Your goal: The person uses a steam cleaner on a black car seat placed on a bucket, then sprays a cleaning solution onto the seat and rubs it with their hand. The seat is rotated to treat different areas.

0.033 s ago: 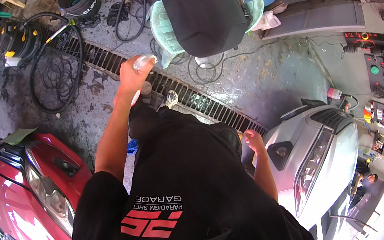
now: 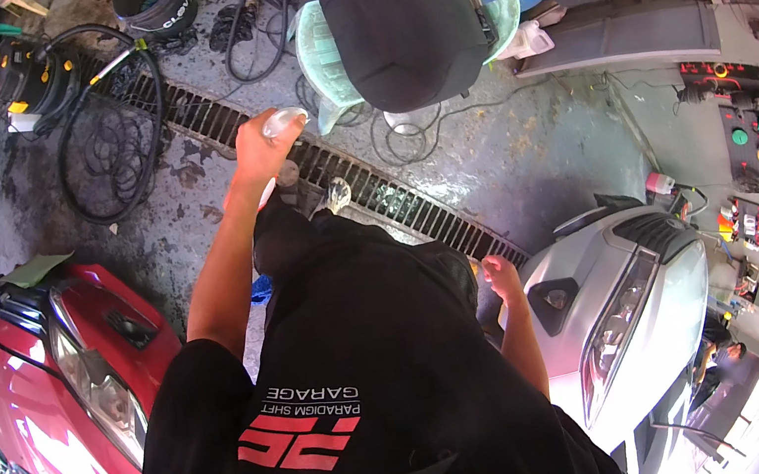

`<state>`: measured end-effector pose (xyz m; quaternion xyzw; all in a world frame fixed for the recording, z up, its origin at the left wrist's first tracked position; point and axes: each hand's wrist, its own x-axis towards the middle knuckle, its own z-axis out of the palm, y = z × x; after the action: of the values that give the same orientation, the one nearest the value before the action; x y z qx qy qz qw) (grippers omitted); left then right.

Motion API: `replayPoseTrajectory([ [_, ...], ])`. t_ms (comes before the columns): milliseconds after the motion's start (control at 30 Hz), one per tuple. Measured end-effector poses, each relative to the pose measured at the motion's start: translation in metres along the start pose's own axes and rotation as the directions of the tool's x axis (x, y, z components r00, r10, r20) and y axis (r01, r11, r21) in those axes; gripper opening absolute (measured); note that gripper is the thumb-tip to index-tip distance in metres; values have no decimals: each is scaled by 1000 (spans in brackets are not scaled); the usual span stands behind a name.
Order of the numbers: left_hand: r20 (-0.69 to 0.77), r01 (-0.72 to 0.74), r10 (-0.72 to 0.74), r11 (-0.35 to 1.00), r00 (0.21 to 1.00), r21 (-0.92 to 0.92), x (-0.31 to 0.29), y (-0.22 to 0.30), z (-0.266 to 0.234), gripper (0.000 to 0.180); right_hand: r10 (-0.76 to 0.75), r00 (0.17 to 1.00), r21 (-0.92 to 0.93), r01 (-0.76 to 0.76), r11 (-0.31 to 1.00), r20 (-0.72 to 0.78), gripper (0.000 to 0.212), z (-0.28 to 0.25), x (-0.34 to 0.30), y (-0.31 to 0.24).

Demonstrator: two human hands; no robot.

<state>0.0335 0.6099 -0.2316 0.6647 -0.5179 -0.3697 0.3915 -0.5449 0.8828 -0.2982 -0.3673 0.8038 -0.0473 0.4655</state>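
My left hand [image 2: 259, 154] reaches forward over the floor drain, its fingers closed around a translucent, whitish bottle-like thing [image 2: 284, 121]. One rounded end of it sticks out past my fingers, and most of the rest is hidden by the hand. My right hand [image 2: 504, 277] hangs low by my right side, close to the front of a silver car [image 2: 650, 322]. Its fingers are loosely curled and apart, with nothing visible in them. To my left stands a red car [image 2: 30, 366], its headlight facing me.
A metal drain grate [image 2: 383, 198] crosses the floor. Ahead are a pale green plastic chair [image 2: 323, 50] carrying a black case [image 2: 409, 21], a black bucket [image 2: 155, 3] and a yellow-black vacuum [image 2: 32, 79] with its hose [image 2: 65, 169]. Tools hang on the right wall [image 2: 752, 124]; another person [image 2: 717, 361] is far right.
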Motion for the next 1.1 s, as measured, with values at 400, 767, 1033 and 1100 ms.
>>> replayPoseTrajectory([
  [400, 46, -87, 95, 985, 994, -150, -19, 89, 65, 43, -502, 857, 223, 514, 828, -115, 63, 18, -36, -266],
  [767, 692, -289, 469, 883, 549, -369, -64, 214, 124, 103, -576, 600, 312, 792, 525, -555, 45, -37, -69, -363],
  [1033, 660, -285, 236, 958, 714, -34, -16, 123, 85, 51, -465, 837, 435, 547, 715, -288, 58, -102, -56, -305],
  [1100, 612, -323, 181, 937, 770, 131, -4, 68, 54, 43, -400, 862, 385, 500, 776, -312, 56, -104, -58, -299],
])
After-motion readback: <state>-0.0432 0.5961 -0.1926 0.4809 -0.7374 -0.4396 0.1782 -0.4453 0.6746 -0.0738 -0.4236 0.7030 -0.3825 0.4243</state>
